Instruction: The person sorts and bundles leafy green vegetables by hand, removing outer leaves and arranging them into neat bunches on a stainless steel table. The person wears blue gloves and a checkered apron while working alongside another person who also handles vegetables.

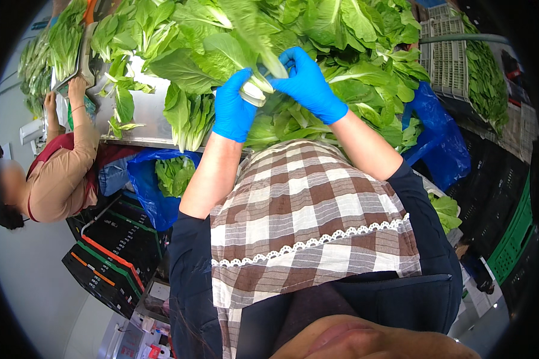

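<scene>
My left hand [236, 107], in a blue glove, grips a small bunch of leafy greens [253, 93] by its pale, thick stalks. The cut white ends point towards me, and the leaves spread away to the far left. My right hand [312, 87], also gloved in blue, pinches the pale base of a single leaf stalk [273, 63] between thumb and fingers, just beside the bunch. That leaf is blurred. Both hands are above a large heap of the same loose greens [359, 76] on a metal table [150, 110]. Several leaves [191, 116] lie left of my left hand.
Blue plastic bags hang at the table's near edge, one on the left [143, 179] with greens inside, one on the right [440, 139]. A co-worker [63, 179] stands at left by a tray of greens. Black crates [108, 260] and a pale crate [444, 54] flank me.
</scene>
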Motion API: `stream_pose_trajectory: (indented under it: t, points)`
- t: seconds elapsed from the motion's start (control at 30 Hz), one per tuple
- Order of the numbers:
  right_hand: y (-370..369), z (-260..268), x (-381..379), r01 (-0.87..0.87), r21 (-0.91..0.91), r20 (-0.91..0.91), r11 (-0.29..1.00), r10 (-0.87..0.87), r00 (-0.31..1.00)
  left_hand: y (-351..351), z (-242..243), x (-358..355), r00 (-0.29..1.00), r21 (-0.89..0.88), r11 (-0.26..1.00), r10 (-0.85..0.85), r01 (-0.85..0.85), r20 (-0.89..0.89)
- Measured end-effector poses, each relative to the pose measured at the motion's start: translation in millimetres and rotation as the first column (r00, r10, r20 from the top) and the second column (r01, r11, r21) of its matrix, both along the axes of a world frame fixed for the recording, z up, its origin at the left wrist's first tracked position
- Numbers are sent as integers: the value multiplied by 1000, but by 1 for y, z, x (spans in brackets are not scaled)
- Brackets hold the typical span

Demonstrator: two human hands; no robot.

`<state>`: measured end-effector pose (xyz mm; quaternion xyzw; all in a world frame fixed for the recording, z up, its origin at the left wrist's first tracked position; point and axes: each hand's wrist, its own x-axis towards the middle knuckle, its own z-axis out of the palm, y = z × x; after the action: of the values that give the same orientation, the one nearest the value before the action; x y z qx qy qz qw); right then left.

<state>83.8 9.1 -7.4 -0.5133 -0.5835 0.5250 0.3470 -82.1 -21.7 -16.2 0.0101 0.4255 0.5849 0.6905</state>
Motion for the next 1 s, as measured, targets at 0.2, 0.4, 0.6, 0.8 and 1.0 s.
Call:
stream_pose_trajectory:
  t: [0.2,0.4,0.6,0.8,1.0]
  points:
    - [-11,23,-3,-35,50,67,998,31,997,-4,-4,2,994,98,993,-72,64,82]
    - [-17,16,-5,-86,168,311,982,30,950,-10,-12,1,997,112,991,-79,80,-14]
    - [-18,13,-1,-140,276,464,951,-4,886,-10,-2,7,957,60,984,-148,167,-249]
    - [-17,24,1,-239,240,413,941,124,902,-11,-10,-5,959,4,963,-267,268,-92]
    - [-6,15,18,-154,-287,-445,945,11,896,-11,3,-6,986,119,992,-69,51,154]
